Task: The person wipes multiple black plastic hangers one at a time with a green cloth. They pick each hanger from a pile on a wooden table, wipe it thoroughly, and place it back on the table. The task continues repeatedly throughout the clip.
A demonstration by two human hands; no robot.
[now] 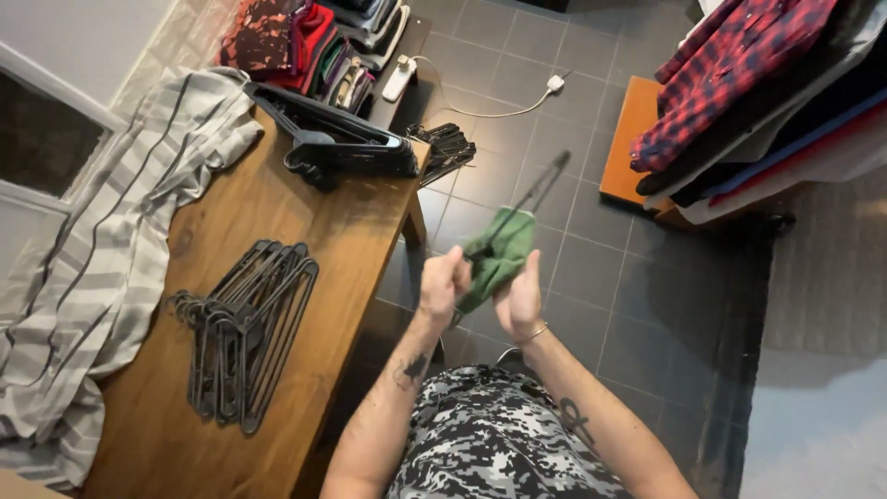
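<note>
Holding a green cloth (497, 256) and a dark hanger (527, 199) up over the tiled floor (591, 277), both hands work just right of the wooden table (323, 231). Left hand (442, 285) is closed in a fist around the near end of the hanger, where it meets the cloth. Right hand (519, 298) has fingers pressed flat against the cloth's right side, palm toward the other hand; a thin bracelet (533, 334) sits on that wrist. Hanger angles up and away to the far right, blurred. On the table: a loose heap of black hangers (245, 328) near the left, a striped grey shirt (102, 259) draped over the left edge, a second stack of hangers (337, 139) at the far end. Plaid red shirt (730, 65) hangs far right, with other garments beside it
</note>
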